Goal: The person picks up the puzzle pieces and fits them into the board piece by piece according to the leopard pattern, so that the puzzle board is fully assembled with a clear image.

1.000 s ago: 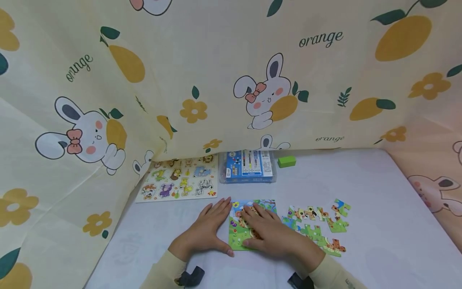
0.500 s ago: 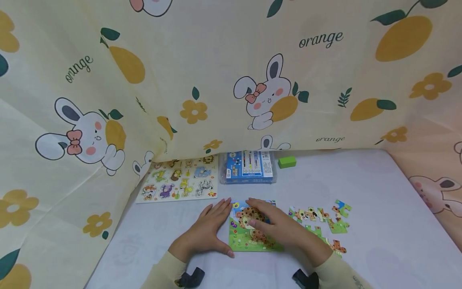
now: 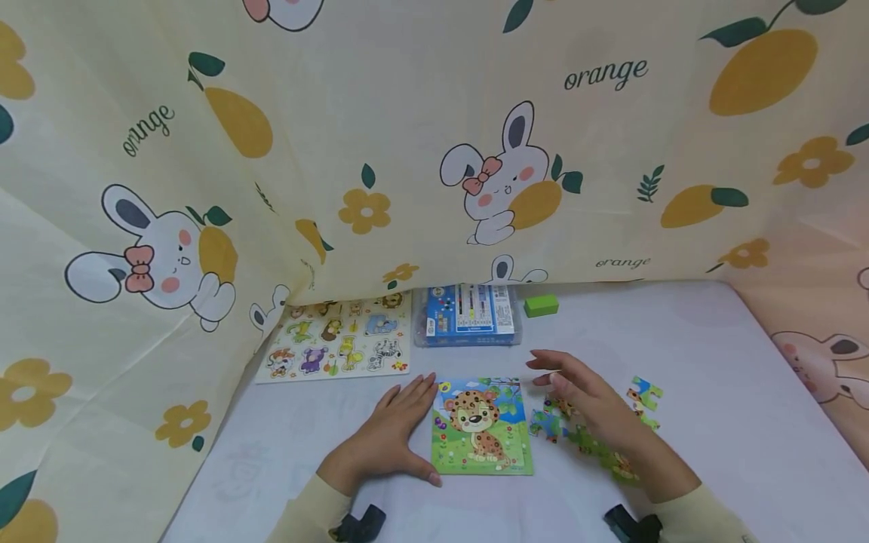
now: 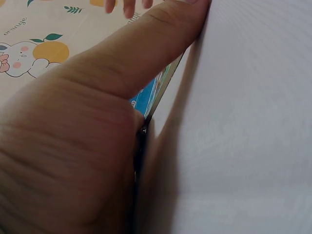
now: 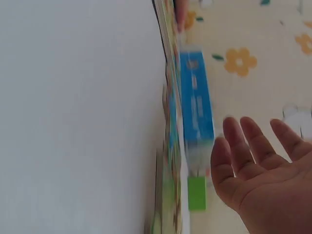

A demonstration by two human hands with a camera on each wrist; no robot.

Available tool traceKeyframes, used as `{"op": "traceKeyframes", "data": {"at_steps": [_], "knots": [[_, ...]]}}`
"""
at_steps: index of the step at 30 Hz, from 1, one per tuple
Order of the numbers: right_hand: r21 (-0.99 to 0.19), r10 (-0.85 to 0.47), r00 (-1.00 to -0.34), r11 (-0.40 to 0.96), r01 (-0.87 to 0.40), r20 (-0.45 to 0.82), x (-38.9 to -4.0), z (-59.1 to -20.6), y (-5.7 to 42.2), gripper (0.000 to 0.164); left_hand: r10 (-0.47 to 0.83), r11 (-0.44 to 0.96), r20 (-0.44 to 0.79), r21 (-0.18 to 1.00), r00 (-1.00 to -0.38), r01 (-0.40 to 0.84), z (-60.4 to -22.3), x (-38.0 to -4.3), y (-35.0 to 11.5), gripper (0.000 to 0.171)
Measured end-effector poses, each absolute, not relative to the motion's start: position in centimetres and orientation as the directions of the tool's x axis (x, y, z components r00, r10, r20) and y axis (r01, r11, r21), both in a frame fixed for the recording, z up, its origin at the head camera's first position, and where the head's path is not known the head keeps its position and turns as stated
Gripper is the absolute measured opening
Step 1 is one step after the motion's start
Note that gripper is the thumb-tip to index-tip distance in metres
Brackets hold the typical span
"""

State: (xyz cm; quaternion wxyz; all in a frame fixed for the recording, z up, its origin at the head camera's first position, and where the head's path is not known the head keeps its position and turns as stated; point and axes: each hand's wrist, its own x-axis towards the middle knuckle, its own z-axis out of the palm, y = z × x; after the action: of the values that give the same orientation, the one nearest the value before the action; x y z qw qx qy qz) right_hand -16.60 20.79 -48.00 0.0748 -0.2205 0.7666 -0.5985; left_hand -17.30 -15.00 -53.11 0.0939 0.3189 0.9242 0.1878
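A square leopard puzzle [image 3: 475,430] lies in the middle of the white table, with a green strip showing along its right edge. My left hand [image 3: 387,434] rests on the table at the puzzle's left side, fingers straight and thumb at the lower left corner. In the left wrist view, the left thumb [image 4: 146,48] stretches along that edge. My right hand [image 3: 597,407] hovers over loose jigsaw pieces [image 3: 546,424] right of the puzzle and partly hides them. Its fingers are relaxed, and the right wrist view shows its palm [image 5: 278,190] with nothing held.
Behind the puzzle lie an animal picture board [image 3: 346,354] and a clear case with a blue label [image 3: 468,320]. A green block [image 3: 541,305] sits right of the case. A patterned curtain [image 3: 407,151] hangs over the table's back, covering part of the board and case.
My right hand has lifted off the puzzle and moved right, over the loose pieces, uncovering the leopard picture. The left hand has stayed where it was.
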Motion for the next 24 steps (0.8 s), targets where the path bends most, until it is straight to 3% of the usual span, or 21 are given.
{"op": "traceKeyframes", "data": {"at_steps": [9,17,24], "knots": [[-0.982,-0.377,-0.914,0.052,-0.184,0.151,-16.0,-47.4,27.2,0.049,0.62,0.73,-0.061,0.411,-0.782,0.546,-53.0,-17.3,-14.9,0.137],[-0.956,-0.208,-0.955,-0.249,-0.158,0.212,-15.8,-49.6,33.2,0.055,0.618,0.732,-0.07,0.413,-0.783,0.541,-53.1,-17.3,-14.8,0.138],[-0.978,-0.068,-0.984,-0.143,-0.152,0.163,-16.0,-51.0,35.2,0.046,0.611,0.738,-0.077,0.415,-0.788,0.532,-52.9,-17.3,-14.9,0.138]]}}
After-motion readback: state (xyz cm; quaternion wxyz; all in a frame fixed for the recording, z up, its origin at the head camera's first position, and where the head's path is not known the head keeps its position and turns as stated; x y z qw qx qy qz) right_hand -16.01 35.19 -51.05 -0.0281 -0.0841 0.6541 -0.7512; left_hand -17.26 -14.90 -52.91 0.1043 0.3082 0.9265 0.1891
